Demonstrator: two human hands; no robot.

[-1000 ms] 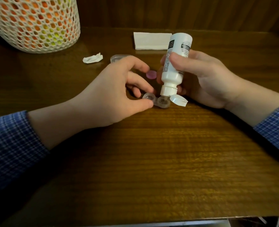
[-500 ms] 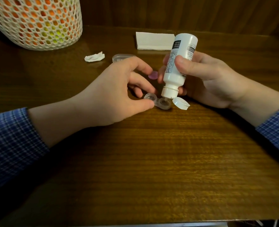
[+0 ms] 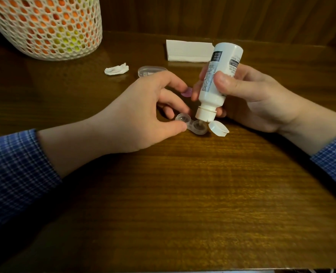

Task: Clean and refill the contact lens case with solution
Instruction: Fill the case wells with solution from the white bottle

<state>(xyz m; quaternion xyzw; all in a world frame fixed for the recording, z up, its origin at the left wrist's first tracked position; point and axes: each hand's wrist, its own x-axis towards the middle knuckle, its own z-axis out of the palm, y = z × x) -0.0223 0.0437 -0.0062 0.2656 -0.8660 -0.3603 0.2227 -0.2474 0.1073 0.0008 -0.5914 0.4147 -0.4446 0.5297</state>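
Observation:
A clear two-well contact lens case [image 3: 192, 125] lies uncapped on the wooden table [image 3: 183, 194]. My left hand [image 3: 143, 115] pinches its left well between thumb and fingers. My right hand [image 3: 250, 97] grips a white solution bottle [image 3: 218, 79], turned upside down and tilted, its nozzle just over the right well. The bottle's white flip cap [image 3: 218, 128] hangs open beside the case. A pink lens-case cap [image 3: 186, 93] lies behind my left fingers, partly hidden.
A crumpled bit of tissue [image 3: 116, 69] and a clear plastic lid [image 3: 151, 70] lie behind my left hand. A folded white napkin [image 3: 189, 50] sits at the back. A white mesh basket [image 3: 45, 26] stands far left. The table's front edge runs along the bottom.
The bottle's top has tilted a little further right while its nozzle stays over the right well. My left hand keeps its hold on the case.

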